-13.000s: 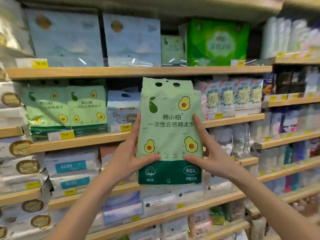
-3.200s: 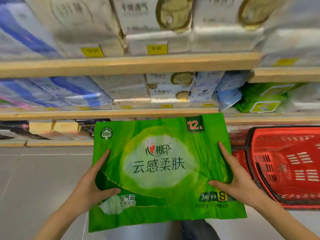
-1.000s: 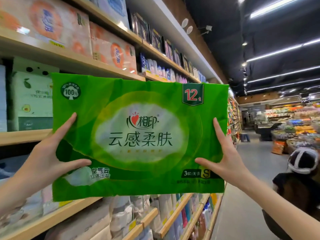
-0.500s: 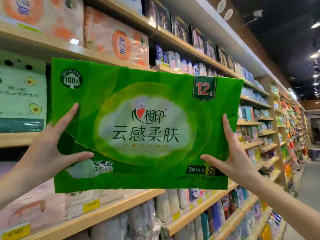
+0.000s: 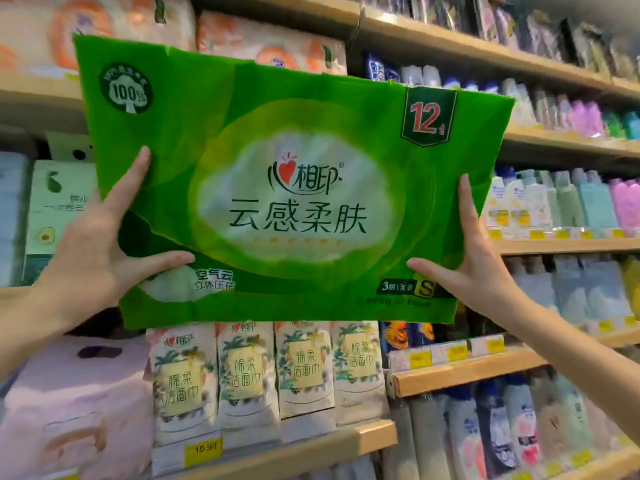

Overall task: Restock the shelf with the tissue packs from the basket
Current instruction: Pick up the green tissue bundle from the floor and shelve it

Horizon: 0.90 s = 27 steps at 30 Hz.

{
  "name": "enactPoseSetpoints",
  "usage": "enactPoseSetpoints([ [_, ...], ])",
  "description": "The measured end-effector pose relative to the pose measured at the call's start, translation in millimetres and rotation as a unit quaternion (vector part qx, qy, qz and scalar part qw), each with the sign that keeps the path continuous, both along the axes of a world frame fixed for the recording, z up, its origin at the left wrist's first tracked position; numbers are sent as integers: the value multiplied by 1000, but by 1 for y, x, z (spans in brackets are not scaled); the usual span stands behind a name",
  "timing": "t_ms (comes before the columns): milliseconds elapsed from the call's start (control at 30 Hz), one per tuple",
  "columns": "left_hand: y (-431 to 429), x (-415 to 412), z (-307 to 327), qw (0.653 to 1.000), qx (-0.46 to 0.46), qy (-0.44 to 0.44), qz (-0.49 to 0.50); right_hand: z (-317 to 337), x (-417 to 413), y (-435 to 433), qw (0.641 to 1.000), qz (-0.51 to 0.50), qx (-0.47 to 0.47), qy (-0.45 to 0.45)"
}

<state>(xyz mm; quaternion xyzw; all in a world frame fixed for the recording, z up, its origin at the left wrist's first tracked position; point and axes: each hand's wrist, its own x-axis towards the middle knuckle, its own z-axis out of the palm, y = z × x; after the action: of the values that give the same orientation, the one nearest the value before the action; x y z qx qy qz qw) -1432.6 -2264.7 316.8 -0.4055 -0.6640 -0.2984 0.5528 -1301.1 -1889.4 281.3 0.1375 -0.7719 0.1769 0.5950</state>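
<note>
Wooden shelves [image 5: 460, 374] fill the view, tier over tier, stocked with wrapped paper goods and, to the right, rows of bottles [image 5: 554, 206]. On the lower tier a row of four pale packs [image 5: 273, 375] stands upright above a yellow price tag [image 5: 204, 449]; a pink pack [image 5: 69, 403] sits left of them. Orange-printed packs [image 5: 270, 46] lie on the tier above. A large green tissue pack [image 5: 294, 188] is held up in front of the shelves, touching none of them. The left hand [image 5: 93, 251] and right hand [image 5: 474, 268] clasp its side edges, thumbs across the front, fingers spread behind. Half a second ago the aisle's far end showed at right; now the view faces the shelves squarely and the pack sits higher
</note>
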Motion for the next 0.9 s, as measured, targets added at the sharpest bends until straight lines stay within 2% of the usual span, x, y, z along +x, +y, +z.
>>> enactPoseSetpoints([
  [200,10,-15,30,997,24,52,46,37,-49,7,998,30,17,55],
  [300,13,-32,48,994,23,94,57,57,-74,12,997,15,25,78],
  [600,25,-74,72,986,56,130,83,102,-142,21,993,32,17,114],
  [767,24,-96,72,984,62,118,114,108,-176,21,993,49,23,103],
  [900,13,-109,67,987,71,66,128,103,-203,17,994,61,45,83],
])
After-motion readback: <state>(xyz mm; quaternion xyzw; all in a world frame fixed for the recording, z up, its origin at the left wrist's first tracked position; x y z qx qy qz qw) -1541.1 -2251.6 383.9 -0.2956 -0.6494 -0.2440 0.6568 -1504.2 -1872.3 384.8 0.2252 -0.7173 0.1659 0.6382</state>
